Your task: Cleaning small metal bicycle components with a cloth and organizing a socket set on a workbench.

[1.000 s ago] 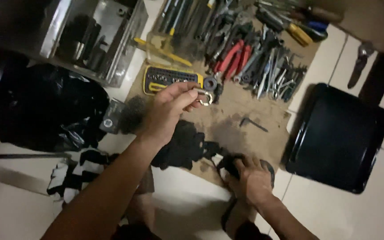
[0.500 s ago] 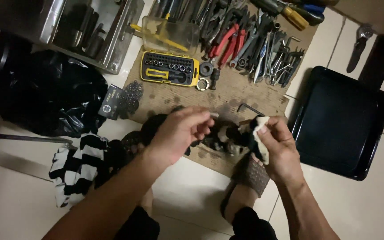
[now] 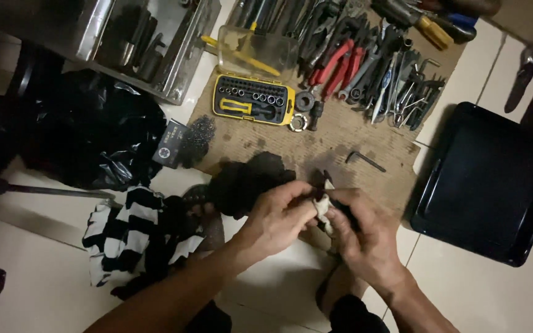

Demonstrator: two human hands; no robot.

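My left hand (image 3: 277,216) and my right hand (image 3: 365,237) meet low in the middle of the head view, over the near edge of a brown cardboard sheet (image 3: 334,139). Both pinch a small whitish rag (image 3: 322,206) wrapped around a small dark part that is mostly hidden between the fingers. A crumpled black cloth (image 3: 245,182) lies just left of my left hand. My foot in a sandal (image 3: 335,287) shows below the hands.
An open yellow bit set (image 3: 254,102), two metal rings (image 3: 300,111), a hex key (image 3: 365,160) and several pliers and wrenches (image 3: 365,58) lie on the cardboard. A black tray (image 3: 495,185) sits right. A black bag (image 3: 87,135), a striped cloth (image 3: 134,237) and a metal toolbox (image 3: 124,43) are left.
My left hand came back from the rings beside the bit set to the near edge of the cardboard. Both hands have closed together on the rag and the small part.
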